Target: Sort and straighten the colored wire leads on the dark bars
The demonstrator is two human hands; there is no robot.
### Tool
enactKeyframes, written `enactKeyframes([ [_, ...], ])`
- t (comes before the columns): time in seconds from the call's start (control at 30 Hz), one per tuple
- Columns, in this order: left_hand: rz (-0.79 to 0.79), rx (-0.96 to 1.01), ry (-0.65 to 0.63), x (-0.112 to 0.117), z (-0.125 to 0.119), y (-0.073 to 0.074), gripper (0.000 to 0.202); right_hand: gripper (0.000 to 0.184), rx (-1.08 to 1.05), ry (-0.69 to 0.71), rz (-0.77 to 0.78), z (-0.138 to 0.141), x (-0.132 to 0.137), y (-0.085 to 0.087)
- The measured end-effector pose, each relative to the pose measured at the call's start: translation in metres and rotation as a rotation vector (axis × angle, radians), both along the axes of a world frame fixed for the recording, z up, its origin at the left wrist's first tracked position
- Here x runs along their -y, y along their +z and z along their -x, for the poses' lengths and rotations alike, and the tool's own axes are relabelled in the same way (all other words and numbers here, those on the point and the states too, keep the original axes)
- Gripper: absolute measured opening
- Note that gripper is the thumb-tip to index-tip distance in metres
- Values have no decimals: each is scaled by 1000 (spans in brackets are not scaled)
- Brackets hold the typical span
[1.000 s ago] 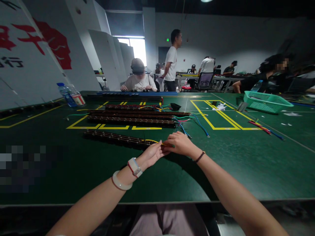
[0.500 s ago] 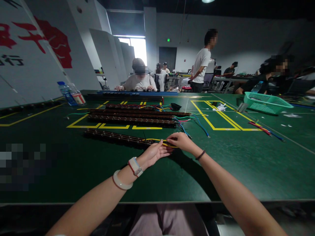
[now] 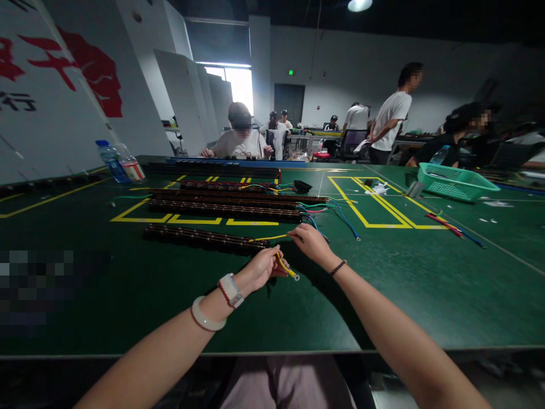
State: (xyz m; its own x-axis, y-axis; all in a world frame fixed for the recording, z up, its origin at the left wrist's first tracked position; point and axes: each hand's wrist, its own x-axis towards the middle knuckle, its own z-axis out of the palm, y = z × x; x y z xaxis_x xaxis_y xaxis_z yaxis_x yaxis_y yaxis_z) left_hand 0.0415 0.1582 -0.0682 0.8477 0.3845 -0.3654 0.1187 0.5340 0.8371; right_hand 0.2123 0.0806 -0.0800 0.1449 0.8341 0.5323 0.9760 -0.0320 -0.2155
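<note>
My left hand (image 3: pixel 264 267) is closed on a yellow wire (image 3: pixel 283 264) whose ring terminal (image 3: pixel 297 277) sticks out past the fingers. To its right, my right hand (image 3: pixel 310 241) pinches a second yellow wire (image 3: pixel 270 237), stretched toward the near end of a long black busbar-like strip (image 3: pixel 200 237). That strip lies on the green table (image 3: pixel 170 307), left of both hands. Behind it several similar dark strips (image 3: pixel 230 211) lie side by side, with blue, green and red wires (image 3: pixel 347 222) trailing from their right ends. My fingertips partly cover the gripped wires.
Yellow tape outlines (image 3: pixel 370 225) mark the table. A green basket (image 3: pixel 455 184) stands at the right, near loose red and blue wires (image 3: pixel 455 227). Bottles (image 3: pixel 113 162) stand at the back left. A person (image 3: pixel 240 130) sits across the table; another person (image 3: pixel 389 122) stands farther back.
The two yellow wires have been drawn apart. My left hand has closed and lowered slightly, its wire end now bent down toward me. My right hand has moved slightly away from it.
</note>
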Motion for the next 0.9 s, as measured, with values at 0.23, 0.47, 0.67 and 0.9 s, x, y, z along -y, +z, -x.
enactKeyframes([
  [0.23,-69,-20,14,-2,0,-2,25,19,207,-34,143,2,-4,-2],
  [0.47,-46,-53,57,0,1,1,22,16,223,15,225,2,-1,-3],
  [0.67,-84,-71,60,3,2,2,24,21,147,-5,99,0,5,0],
  [0.9,-513,-206,-93,-10,1,-5,36,14,118,-13,5,-3,7,2],
])
